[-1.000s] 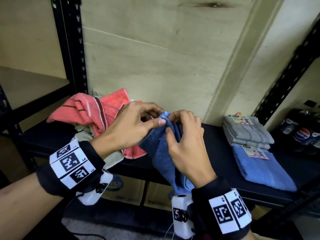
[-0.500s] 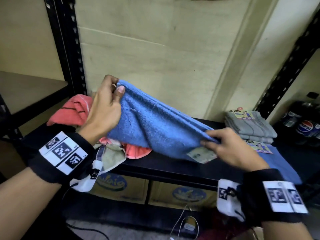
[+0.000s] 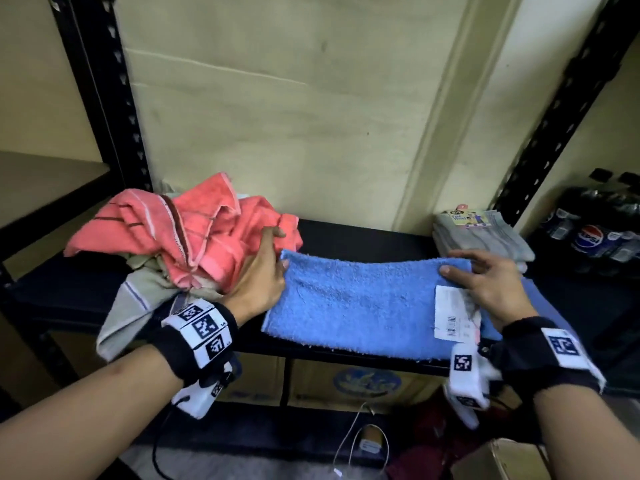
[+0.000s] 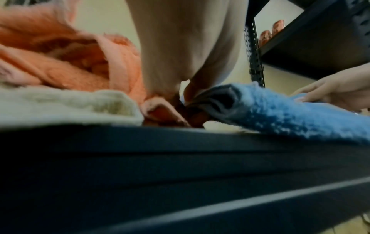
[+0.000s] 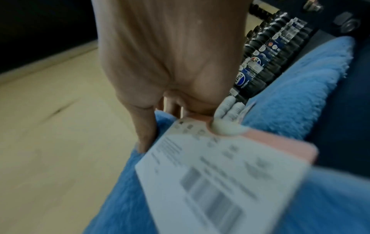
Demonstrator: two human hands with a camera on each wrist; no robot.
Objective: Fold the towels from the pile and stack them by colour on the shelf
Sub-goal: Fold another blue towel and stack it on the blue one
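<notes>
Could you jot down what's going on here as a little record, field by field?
Activity: folding a blue towel stretched flat on the black shelf
Left hand: grips the towel's left end
Right hand: holds its right end, by the paper tag
Unfolded pile: coral striped towel over beige ones, at left
Done stacks: grey towels at right; a folded blue one beneath the right wrist
Nearby: Pepsi bottles
</notes>
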